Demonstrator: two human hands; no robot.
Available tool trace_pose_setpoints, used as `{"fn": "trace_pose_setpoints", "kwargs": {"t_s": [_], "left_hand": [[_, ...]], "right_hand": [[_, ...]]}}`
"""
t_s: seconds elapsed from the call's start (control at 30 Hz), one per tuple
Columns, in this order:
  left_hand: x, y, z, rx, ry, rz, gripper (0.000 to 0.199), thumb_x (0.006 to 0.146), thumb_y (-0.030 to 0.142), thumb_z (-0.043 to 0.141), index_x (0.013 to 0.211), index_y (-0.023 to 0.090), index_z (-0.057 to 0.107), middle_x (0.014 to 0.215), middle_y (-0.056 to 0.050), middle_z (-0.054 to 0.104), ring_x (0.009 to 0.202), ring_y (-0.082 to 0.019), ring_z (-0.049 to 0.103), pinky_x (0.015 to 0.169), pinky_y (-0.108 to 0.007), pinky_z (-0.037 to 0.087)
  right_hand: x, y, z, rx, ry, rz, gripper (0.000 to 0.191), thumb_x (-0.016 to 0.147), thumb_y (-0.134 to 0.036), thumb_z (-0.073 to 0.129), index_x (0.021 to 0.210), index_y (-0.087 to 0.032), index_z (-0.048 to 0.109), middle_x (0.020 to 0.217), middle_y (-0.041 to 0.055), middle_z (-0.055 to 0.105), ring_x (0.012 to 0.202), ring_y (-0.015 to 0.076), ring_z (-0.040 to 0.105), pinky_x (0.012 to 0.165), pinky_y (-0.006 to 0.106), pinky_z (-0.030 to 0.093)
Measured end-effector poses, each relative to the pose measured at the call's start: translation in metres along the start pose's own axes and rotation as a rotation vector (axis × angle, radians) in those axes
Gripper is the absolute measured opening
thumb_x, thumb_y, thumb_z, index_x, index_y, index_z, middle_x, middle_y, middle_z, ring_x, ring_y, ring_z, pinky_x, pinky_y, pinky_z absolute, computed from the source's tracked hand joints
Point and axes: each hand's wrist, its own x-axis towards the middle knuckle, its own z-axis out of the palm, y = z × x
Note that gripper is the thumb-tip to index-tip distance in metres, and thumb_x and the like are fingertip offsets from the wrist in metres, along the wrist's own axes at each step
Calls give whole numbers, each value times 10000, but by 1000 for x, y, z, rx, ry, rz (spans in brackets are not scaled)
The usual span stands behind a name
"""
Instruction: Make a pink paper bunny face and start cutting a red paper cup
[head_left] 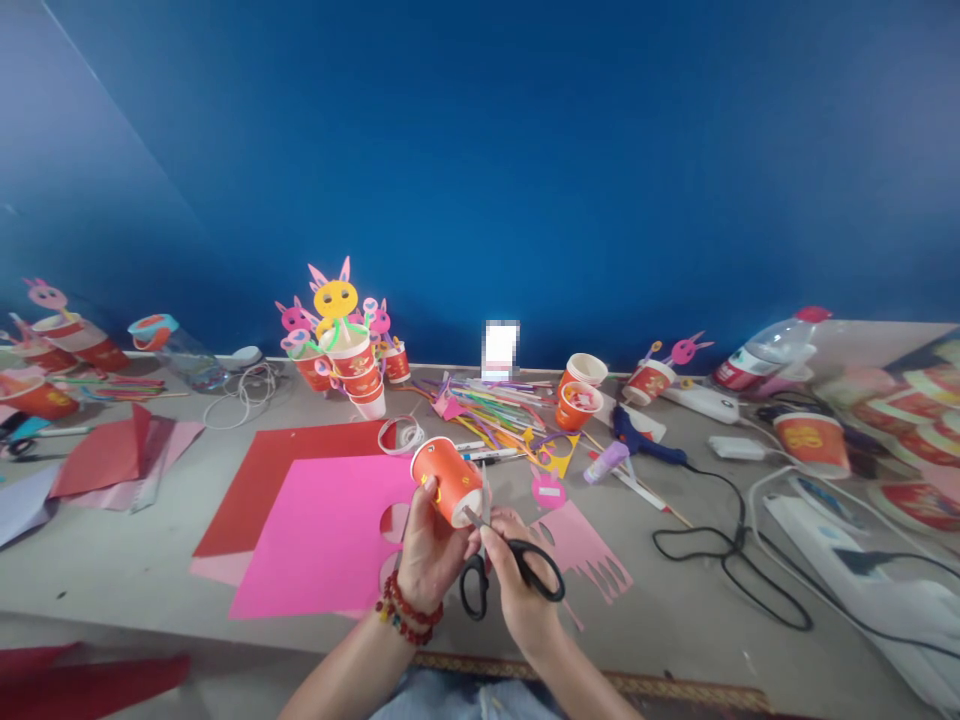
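Observation:
A red paper cup (442, 475) lies tilted in my left hand (429, 545), its white base turned toward my right side. My left fingers are wrapped round the cup's lower side, and a beaded bracelet circles that wrist. My right hand (514, 575) grips black-handled scissors (536, 568) near the pivot. The blades are spread, with one tip against the cup's base; whether it goes through I cannot tell. Below both hands lie a bright pink paper sheet (322, 530) on the left and a cut light pink paper scrap (589, 545) on the right.
Decorated cups with paper bunny faces (349, 350) stand at the back left. Coloured pipe cleaners (495, 410) lie behind the cup. To the right are a blue glue gun (645, 435), its black cord, a power strip (840, 560) and a plastic bottle (772, 350).

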Motion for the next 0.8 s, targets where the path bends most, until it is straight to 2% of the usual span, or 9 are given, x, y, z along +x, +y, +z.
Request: {"fn": "trace_pose_setpoints", "kwargs": {"t_s": [0.17,0.27,0.4,0.6,0.8], "left_hand": [[-2,1,3,-105,2,-55,332,904,343,556,1141,116,608,936,-106,690,828,-206,685,772,-303,548],[-1,2,4,-156,19,-55,330,937,346,493,1166,127,588,988,-116,691,916,-214,684,785,-291,548],[0,2,4,-163,19,-57,361,944,358,486,1224,140,557,1024,-117,695,996,-230,670,779,-280,549],[0,0,9,-42,90,-23,399,886,365,589,1213,137,574,931,-102,708,800,-226,694,630,-270,538],[-2,3,11,45,94,-73,295,856,393,621,964,119,644,749,-66,687,579,-174,640,527,-254,480]], "right_hand": [[5,-2,-9,-45,-105,-27,327,930,-252,482,609,-209,524,586,-13,523,651,169,539,679,280,422],[7,-5,-13,-35,-121,32,323,930,-268,484,621,-205,551,615,-8,561,679,172,574,671,270,426],[5,-8,-12,-3,-130,119,345,951,-309,445,657,-202,592,622,-9,591,616,160,579,620,259,429],[1,-2,-5,6,-43,94,347,957,-336,446,660,-206,572,630,1,590,639,176,582,617,263,439],[5,-4,-8,-9,-86,59,318,955,-310,463,665,-203,536,665,11,592,645,175,568,622,271,440]]}}
